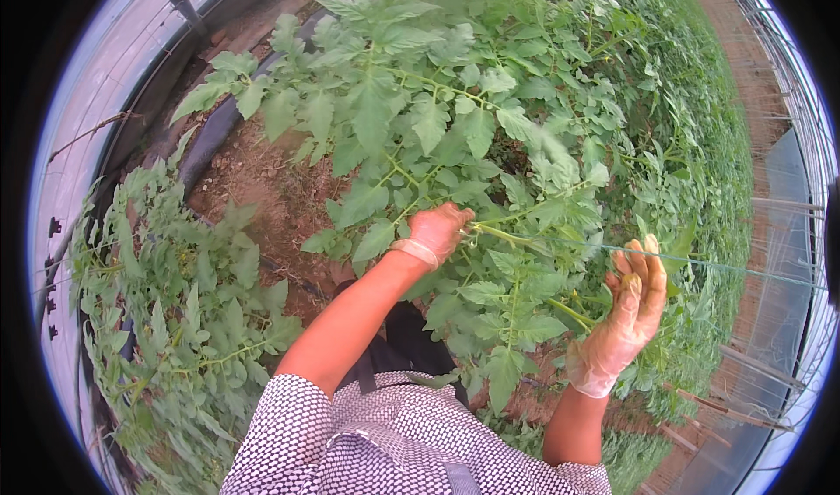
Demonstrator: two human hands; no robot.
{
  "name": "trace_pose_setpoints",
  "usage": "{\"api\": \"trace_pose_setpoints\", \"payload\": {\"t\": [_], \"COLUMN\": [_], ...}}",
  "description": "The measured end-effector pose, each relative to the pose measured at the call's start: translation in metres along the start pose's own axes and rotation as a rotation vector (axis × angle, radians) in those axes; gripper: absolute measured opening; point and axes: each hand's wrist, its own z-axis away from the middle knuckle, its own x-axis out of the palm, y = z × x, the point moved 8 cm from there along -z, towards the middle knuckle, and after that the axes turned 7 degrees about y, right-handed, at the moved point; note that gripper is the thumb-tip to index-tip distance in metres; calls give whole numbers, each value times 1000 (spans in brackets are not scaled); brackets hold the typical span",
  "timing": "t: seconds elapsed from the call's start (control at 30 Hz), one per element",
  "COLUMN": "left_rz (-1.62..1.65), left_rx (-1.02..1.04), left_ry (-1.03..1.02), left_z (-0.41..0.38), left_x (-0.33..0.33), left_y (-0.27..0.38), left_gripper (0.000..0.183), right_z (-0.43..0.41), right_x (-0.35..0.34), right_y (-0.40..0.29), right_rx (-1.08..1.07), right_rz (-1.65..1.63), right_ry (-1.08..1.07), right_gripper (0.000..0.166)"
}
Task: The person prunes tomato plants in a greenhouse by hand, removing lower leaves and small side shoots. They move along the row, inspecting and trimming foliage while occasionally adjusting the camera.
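Note:
My left hand (438, 232), in a thin clear glove, is closed around the stem of a tomato plant (502, 234) near the middle of the view. A green twine (709, 265) runs from beside that stem to the right, passing my right hand. Raised on the right, my right hand (633, 298) wears a similar glove stained yellow-brown at the fingertips. Its fingers are apart and slightly bent, close to the twine; whether they touch it cannot be told. Leafy tomato shoots spread above and between both hands.
Dense tomato foliage (682, 127) fills the upper right. More tomato plants (190, 324) grow at the left beside bare soil (262, 173). A dark hose or tube (213, 140) lies on the ground. Wooden stakes (728, 413) and plastic sheeting (781, 180) stand at the right.

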Motion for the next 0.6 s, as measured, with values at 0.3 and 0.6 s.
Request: {"api": "trace_pose_setpoints", "payload": {"t": [0.3, 0.6], "left_rz": [18, 28], "left_rx": [2, -110], "left_ry": [21, 626], "left_z": [37, 56], "left_x": [-66, -218], "left_y": [47, -10], "left_gripper": [62, 32], "right_z": [22, -1], "right_x": [10, 90], "right_y": [-52, -86], "right_rx": [-342, -312], "right_rz": [31, 9], "right_ry": [-54, -281], "right_gripper": [38, 43]}}
